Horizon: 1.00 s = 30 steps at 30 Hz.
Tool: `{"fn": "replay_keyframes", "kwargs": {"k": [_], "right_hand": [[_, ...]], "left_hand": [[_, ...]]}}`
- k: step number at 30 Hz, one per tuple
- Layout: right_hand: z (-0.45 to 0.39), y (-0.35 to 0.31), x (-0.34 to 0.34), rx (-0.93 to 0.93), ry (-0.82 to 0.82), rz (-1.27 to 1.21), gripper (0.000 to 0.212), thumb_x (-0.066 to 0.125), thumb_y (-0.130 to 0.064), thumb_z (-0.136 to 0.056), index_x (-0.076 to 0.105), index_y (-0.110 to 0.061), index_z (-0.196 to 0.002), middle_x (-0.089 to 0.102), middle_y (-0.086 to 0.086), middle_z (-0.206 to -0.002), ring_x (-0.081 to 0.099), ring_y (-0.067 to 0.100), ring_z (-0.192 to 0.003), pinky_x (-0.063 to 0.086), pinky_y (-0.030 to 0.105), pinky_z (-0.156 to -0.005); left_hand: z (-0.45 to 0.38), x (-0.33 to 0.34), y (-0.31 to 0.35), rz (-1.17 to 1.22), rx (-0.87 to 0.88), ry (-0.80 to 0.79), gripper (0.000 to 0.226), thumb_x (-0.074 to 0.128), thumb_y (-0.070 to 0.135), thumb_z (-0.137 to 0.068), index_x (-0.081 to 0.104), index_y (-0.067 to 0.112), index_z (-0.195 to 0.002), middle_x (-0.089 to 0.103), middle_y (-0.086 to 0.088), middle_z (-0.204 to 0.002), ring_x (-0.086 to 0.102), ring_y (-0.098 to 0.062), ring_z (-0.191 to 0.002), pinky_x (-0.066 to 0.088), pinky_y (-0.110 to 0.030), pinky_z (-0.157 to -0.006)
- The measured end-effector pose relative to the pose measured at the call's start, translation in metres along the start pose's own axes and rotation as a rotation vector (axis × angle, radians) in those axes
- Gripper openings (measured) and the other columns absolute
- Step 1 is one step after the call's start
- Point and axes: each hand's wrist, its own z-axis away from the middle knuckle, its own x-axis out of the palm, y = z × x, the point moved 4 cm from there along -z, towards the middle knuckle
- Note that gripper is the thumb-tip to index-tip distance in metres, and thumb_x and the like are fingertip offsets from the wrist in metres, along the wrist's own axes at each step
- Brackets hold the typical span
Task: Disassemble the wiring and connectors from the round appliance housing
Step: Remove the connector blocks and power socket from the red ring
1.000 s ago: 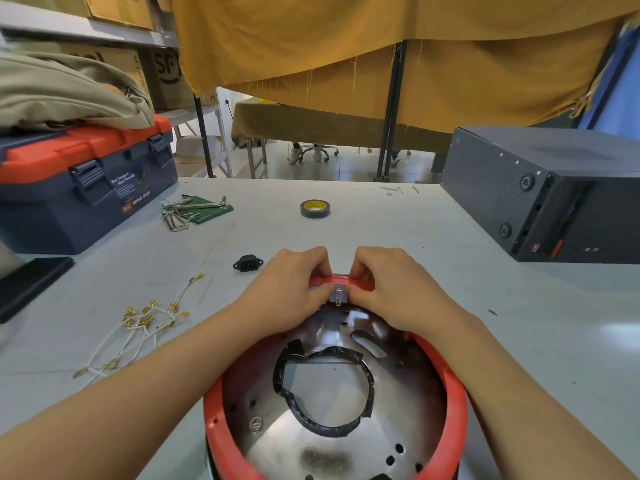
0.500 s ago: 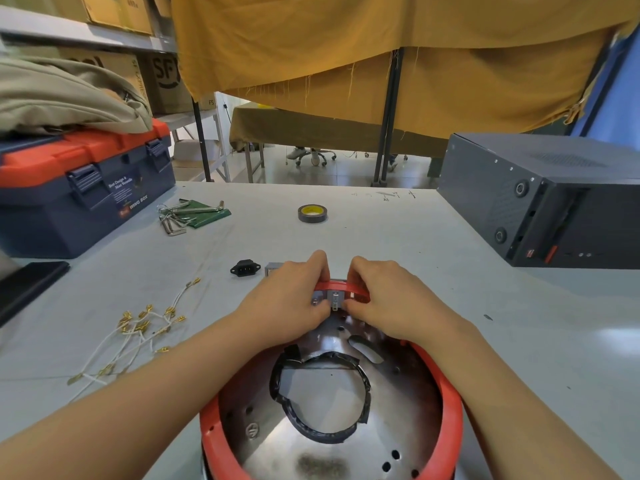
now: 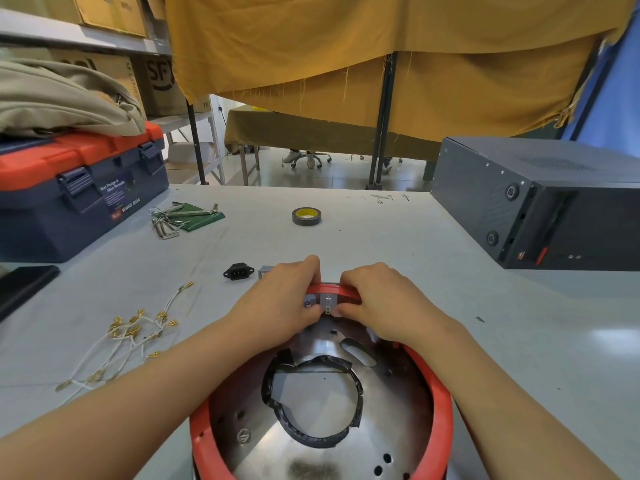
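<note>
Grey bench (image 3: 398, 258): white loose wires (image 3: 131, 336) and black socket (image 3: 236, 271) lie left of left hand (image 3: 280, 303); it and right hand (image 3: 377, 299) pinch grey connector (image 3: 328, 302) on round red-rimmed housing (image 3: 440, 393); removal unfinished.

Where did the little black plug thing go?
The small black plastic power socket lies on the grey table, left of the person's left hand, beyond the white wires with brass terminals.

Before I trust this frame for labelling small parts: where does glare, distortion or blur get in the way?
Head view: a window glare patch washes out the table at right; wide-angle bending curves the toolbox and grey case outward; the metal plate inside the housing reflects light unevenly; the small grey connector between the left hand and right hand is slightly soft.
</note>
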Motion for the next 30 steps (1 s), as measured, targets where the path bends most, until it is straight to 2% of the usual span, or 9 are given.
{"fn": "replay_keyframes", "kwargs": {"k": [5, 16, 21, 27, 30], "right_hand": [[-0.0002, -0.0003, -0.0014, 0.005, -0.020, -0.009, 0.022, 0.063, -0.040, -0.087, 0.050, -0.023, -0.082, 0.051, -0.001, -0.080, 0.053, 0.023, -0.077, 0.033, 0.031, -0.059], [-0.0037, -0.0003, -0.0048, -0.015, -0.042, -0.018, 0.023, 0.066, -0.040, -0.084, 0.051, -0.023, -0.079, 0.046, -0.004, -0.071, 0.051, 0.022, -0.071, 0.030, 0.029, -0.051], [-0.0044, -0.0001, -0.0048, -0.019, -0.037, -0.018, 0.024, 0.066, -0.040, -0.084, 0.049, -0.025, -0.076, 0.045, -0.005, -0.069, 0.046, 0.018, -0.064, 0.027, 0.028, -0.049], [-0.0030, -0.0005, -0.0033, -0.025, -0.009, -0.001, 0.021, 0.064, -0.041, -0.085, 0.052, -0.025, -0.080, 0.048, -0.001, -0.075, 0.049, 0.023, -0.072, 0.028, 0.029, -0.051], [-0.0025, 0.0016, -0.0010, -0.010, 0.002, -0.023, 0.026, 0.062, -0.040, -0.084, 0.047, -0.025, -0.071, 0.047, -0.004, -0.070, 0.049, 0.022, -0.070, 0.027, 0.028, -0.050]], "left_hand": [[-0.0011, 0.0001, -0.0009, 0.003, 0.004, -0.010, 0.024, 0.063, 0.024, -0.080, 0.040, 0.019, -0.084, 0.054, 0.002, -0.071, 0.051, -0.019, -0.066, 0.046, -0.041, -0.063], [-0.0023, 0.0002, -0.0014, 0.006, -0.012, -0.022, 0.025, 0.064, 0.024, -0.080, 0.040, 0.018, -0.084, 0.057, -0.002, -0.072, 0.053, -0.019, -0.063, 0.046, -0.042, -0.063], [-0.0029, 0.0009, -0.0007, -0.028, -0.008, -0.011, 0.027, 0.063, 0.025, -0.081, 0.037, 0.020, -0.082, 0.051, 0.003, -0.066, 0.052, -0.021, -0.064, 0.045, -0.041, -0.061], [-0.0022, 0.0020, -0.0011, -0.007, -0.005, -0.007, 0.027, 0.064, 0.025, -0.081, 0.038, 0.019, -0.083, 0.053, 0.001, -0.068, 0.054, -0.022, -0.065, 0.047, -0.043, -0.063], [-0.0021, 0.0026, -0.0033, 0.014, -0.030, -0.012, 0.026, 0.064, 0.026, -0.080, 0.039, 0.021, -0.084, 0.054, 0.003, -0.069, 0.052, -0.019, -0.065, 0.047, -0.040, -0.063]]}}
